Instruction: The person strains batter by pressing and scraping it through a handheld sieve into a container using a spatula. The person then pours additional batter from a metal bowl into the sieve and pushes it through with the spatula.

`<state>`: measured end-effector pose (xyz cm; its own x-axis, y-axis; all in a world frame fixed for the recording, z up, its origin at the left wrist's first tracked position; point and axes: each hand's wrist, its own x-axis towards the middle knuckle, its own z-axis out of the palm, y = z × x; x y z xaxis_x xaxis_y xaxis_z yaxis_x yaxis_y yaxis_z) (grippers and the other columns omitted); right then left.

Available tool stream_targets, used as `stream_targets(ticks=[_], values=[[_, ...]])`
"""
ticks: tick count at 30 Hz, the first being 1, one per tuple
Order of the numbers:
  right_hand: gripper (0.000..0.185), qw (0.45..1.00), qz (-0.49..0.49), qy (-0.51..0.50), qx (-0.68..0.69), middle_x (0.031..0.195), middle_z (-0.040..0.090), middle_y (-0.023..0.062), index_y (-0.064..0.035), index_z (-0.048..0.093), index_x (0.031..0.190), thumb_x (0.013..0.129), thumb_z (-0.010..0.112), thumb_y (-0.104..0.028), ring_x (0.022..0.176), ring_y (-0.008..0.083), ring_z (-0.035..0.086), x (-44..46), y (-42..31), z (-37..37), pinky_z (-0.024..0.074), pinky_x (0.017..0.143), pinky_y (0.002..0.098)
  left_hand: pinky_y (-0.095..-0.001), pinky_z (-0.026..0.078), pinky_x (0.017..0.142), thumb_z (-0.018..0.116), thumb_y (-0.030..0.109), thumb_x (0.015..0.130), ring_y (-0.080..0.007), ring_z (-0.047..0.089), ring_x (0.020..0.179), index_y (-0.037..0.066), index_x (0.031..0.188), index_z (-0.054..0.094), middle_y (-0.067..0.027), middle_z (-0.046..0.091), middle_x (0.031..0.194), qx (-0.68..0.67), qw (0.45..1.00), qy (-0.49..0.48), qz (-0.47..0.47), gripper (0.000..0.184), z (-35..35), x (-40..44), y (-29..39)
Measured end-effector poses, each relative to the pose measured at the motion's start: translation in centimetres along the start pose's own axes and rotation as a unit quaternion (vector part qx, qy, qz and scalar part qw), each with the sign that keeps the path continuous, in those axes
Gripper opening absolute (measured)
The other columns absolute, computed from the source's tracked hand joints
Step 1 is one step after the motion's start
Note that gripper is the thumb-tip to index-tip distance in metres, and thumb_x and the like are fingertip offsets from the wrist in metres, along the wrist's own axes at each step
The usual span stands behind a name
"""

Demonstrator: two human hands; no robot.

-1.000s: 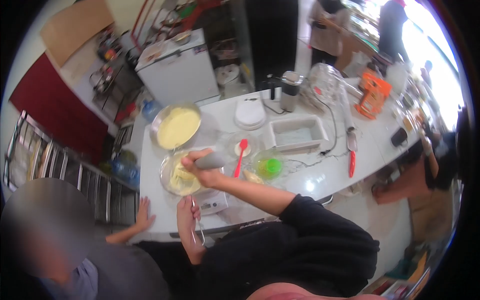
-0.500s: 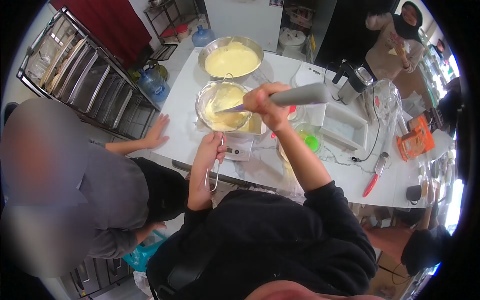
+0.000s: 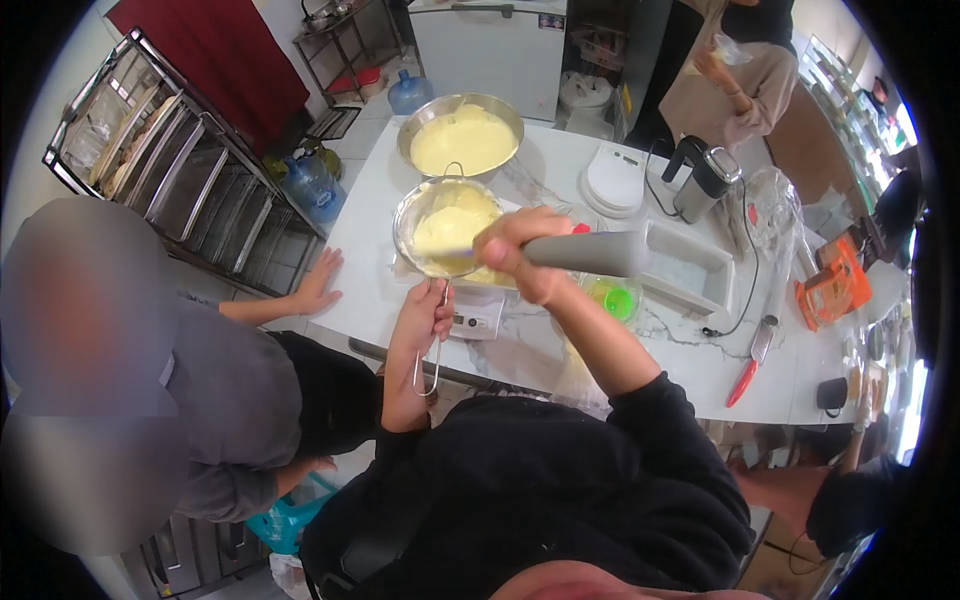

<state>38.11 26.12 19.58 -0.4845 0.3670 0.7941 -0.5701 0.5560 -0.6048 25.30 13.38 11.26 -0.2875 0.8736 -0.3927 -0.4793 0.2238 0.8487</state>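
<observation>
My left hand [image 3: 424,315] is closed around the wire handle of a round mesh strainer [image 3: 399,232]. Pale yellow batter [image 3: 452,220] lies in the strainer. In my right hand [image 3: 522,252] is a spatula [image 3: 592,253] with a thick grey handle, its head down in the batter near the strainer's front side and partly hidden by my fingers. Under the strainer, a pan with more yellow mixture, mostly covered from view, rests on a digital kitchen scale [image 3: 478,324]. Behind the strainer stands a wide metal bowl [image 3: 402,142] of the same yellow batter.
Further right are a white scale [image 3: 612,182], a hand mixer [image 3: 708,180] with its cord, a rectangular pan [image 3: 690,268], a red-handled grater [image 3: 752,362] and an orange packet [image 3: 832,285]. A co-worker's hand [image 3: 318,282] rests on the table at left. Another person stands across the table.
My right hand and the spatula have moved down and slightly left, toward the strainer's near side. Batter in the strainer has shifted. The person at the back has moved left.
</observation>
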Motion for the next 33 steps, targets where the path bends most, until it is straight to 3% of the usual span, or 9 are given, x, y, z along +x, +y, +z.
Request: stream_targets(ticks=[4,9,12,17,21,24,25,29,33], values=[[0.023,0.995,-0.064,-0.075,0.010,0.051,0.053,0.0132,0.0017,0.045,0.049,0.068,0.058,-0.001,0.047,0.0236,0.054,-0.5,1.3,-0.1,0.0446,0.047,0.0298,-0.0199,0.029,0.031,0.040,0.029,0.088,-0.0055,0.031,0.036,0.009,0.078,0.043,0.0044,0.032,0.049,0.009,1.000,0.011,0.009,0.022,0.7,-0.3,0.1],[0.015,0.997,-0.028,0.048,0.052,0.055,0.055,0.0071,-0.0048,0.056,0.059,0.069,0.062,-0.014,0.050,0.0217,0.052,0.6,0.5,-1.9,0.0398,0.049,0.0317,-0.0198,0.029,0.031,0.040,0.030,0.088,-0.0054,0.031,0.036,0.008,0.078,0.042,0.0044,0.032,0.049,0.012,1.000,-0.003,0.008,0.024,0.7,-0.8,0.2],[0.016,0.985,0.033,0.106,-0.132,0.055,0.054,0.0077,-0.0050,0.057,0.059,0.070,0.062,-0.017,0.051,0.0225,0.052,0.7,0.6,-1.7,0.0396,0.051,0.0320,-0.0198,0.029,0.031,0.040,0.030,0.088,-0.0050,0.031,0.035,0.008,0.078,0.042,0.0045,0.032,0.050,0.005,1.000,-0.012,0.012,0.024,1.1,-1.5,0.7],[0.023,0.998,0.057,0.023,0.015,0.052,0.053,0.0080,-0.0035,0.058,0.059,0.073,0.059,-0.022,0.047,0.0204,0.051,-1.0,-0.2,-0.8,0.0391,0.048,0.0298,-0.0192,0.028,0.030,0.040,0.032,0.088,-0.0045,0.031,0.036,0.008,0.077,0.043,0.0047,0.031,0.050,0.028,0.999,0.011,0.013,0.026,1.1,-0.4,0.3],[0.035,0.987,-0.036,0.087,0.131,0.043,0.035,0.0059,-0.0006,0.033,0.052,0.082,0.048,-0.011,0.038,0.0151,0.031,0.9,0.6,-1.7,0.0276,0.039,0.0297,-0.0188,0.029,0.030,0.040,0.031,0.088,-0.0041,0.030,0.036,0.008,0.077,0.043,0.0049,0.031,0.050,0.027,1.000,0.009,0.011,0.026,1.0,-0.4,0.2],[0.032,0.986,0.010,0.133,0.103,0.046,0.050,0.0050,-0.0010,0.050,0.050,0.075,0.057,-0.020,0.041,0.0107,0.045,1.4,3.0,-1.5,0.0342,0.041,0.0243,-0.0187,0.029,0.031,0.039,0.031,0.088,-0.0039,0.030,0.036,0.008,0.077,0.043,0.0050,0.031,0.050,0.030,0.999,-0.013,0.009,0.025,1.2,-0.7,0.6],[0.037,0.959,0.049,0.122,0.250,0.046,0.047,0.0020,-0.0019,0.044,0.047,0.076,0.057,-0.020,0.042,0.0080,0.040,1.3,3.5,-0.7,0.0312,0.041,0.0230,-0.0188,0.029,0.031,0.039,0.030,0.088,-0.0039,0.030,0.036,0.008,0.078,0.043,0.0051,0.031,0.050,0.034,0.999,-0.009,0.012,0.025,1.2,-0.5,0.6],[0.039,0.968,0.100,-0.070,0.218,0.045,0.041,-0.0019,-0.0038,0.039,0.047,0.078,0.058,-0.019,0.043,0.0058,0.034,1.5,2.0,-1.4,0.0272,0.040,0.0219,-0.0184,0.028,0.031,0.040,0.030,0.088,-0.0040,0.030,0.036,0.009,0.078,0.044,0.0052,0.032,0.050,0.016,1.000,0.019,-0.008,0.023,-0.1,0.1,0.3],[0.038,0.963,0.159,-0.036,0.215,0.042,0.035,0.0019,-0.0011,0.038,0.048,0.080,0.054,-0.016,0.042,0.0112,0.034,3.6,-2.6,-1.4,0.0295,0.040,0.0237,-0.0181,0.026,0.031,0.039,0.028,0.088,-0.0040,0.030,0.036,0.009,0.079,0.044,0.0054,0.031,0.050,-0.004,1.000,0.022,-0.009,0.022,-0.6,0.5,-0.6]])
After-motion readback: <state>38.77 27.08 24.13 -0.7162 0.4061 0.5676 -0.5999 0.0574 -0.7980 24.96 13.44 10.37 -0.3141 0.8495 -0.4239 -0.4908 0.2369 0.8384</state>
